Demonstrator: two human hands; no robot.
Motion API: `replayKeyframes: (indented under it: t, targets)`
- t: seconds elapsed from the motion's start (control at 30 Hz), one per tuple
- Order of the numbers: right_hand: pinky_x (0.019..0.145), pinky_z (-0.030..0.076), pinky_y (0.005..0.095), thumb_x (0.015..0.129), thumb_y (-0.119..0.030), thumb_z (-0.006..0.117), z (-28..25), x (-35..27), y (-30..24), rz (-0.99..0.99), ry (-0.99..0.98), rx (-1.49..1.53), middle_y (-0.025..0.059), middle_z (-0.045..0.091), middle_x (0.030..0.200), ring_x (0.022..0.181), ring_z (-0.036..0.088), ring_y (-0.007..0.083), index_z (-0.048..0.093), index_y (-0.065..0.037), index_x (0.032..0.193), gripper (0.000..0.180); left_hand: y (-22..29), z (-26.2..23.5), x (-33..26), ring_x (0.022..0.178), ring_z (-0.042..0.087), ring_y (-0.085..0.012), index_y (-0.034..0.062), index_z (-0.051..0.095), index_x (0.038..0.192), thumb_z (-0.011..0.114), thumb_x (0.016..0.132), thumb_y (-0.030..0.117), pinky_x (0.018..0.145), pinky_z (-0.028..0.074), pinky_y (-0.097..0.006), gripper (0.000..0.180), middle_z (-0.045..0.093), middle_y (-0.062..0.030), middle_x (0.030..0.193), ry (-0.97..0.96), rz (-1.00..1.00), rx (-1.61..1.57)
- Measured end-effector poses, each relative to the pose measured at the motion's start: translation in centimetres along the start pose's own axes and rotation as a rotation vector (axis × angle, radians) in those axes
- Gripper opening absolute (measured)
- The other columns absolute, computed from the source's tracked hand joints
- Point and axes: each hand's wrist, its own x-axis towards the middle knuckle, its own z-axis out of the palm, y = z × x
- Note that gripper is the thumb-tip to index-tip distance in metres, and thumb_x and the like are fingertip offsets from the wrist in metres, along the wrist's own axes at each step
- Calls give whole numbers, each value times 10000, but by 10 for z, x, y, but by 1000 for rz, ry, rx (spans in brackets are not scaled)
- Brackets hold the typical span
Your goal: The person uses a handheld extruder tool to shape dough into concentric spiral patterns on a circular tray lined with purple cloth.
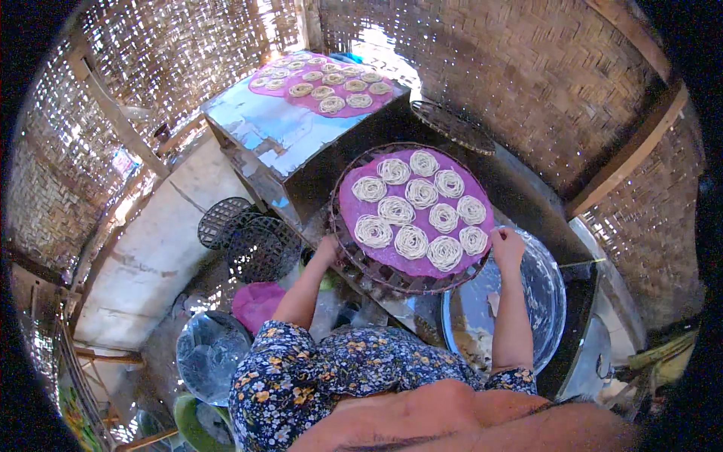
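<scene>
A round woven tray [419, 285] is held out in front of me, tilted slightly. On it lies a pink-purple sheet [354, 197] bearing several pale coiled noodle nests [421, 193]. My left hand [329, 251] grips the tray's near left rim, its fingers partly hidden beneath it. At the right edge, my right hand [507, 247] has its fingers closed on the rim where the sheet meets it; whether it pinches the sheet too I cannot tell. Below and to the right, beneath the tray, sits a wide basin [548, 301] with whitish residue inside.
Behind stands a worn box-like table [260, 128] with more noodle nests [331, 105] on a pink sheet. An empty woven tray [452, 128] leans at the back wall. Dark openwork baskets [263, 245], a pink cloth [256, 303] and a plastic-covered tub [207, 354] are at left. Woven walls [512, 83] enclose the space.
</scene>
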Motion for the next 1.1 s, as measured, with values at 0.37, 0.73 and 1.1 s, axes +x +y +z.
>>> replayKeyframes:
  t: [0.37, 0.73, 1.1]
  targets:
    - [503, 462, 224, 666, -26, 556, 10, 10, 21, 15, -91, 309, 92, 604, 729, 603, 569, 132, 565, 13, 842, 181, 213, -5, 53, 714, 598, -212, 29, 566, 1000, 588, 731, 150, 662, 465, -301, 296, 609, -142, 820, 474, -52, 480]
    - [654, 475, 261, 655, -14, 539, -6, 22, 21, 126, -408, 529, 120, 613, 945, 787, 580, 134, 587, -29, 1020, 368, 216, 1, 83, 838, 585, -280, 45, 603, 957, 555, 674, 72, 755, 450, -325, 289, 593, -168, 932, 192, -59, 575]
    - [728, 446, 241, 675, 30, 515, -57, 26, -88, -40, -448, 598, 95, 559, 1051, 884, 542, 143, 494, 37, 1123, 449, 277, -87, 144, 912, 550, -163, 45, 566, 1049, 535, 640, 17, 804, 426, -274, 411, 591, -113, 1016, -98, 115, 365]
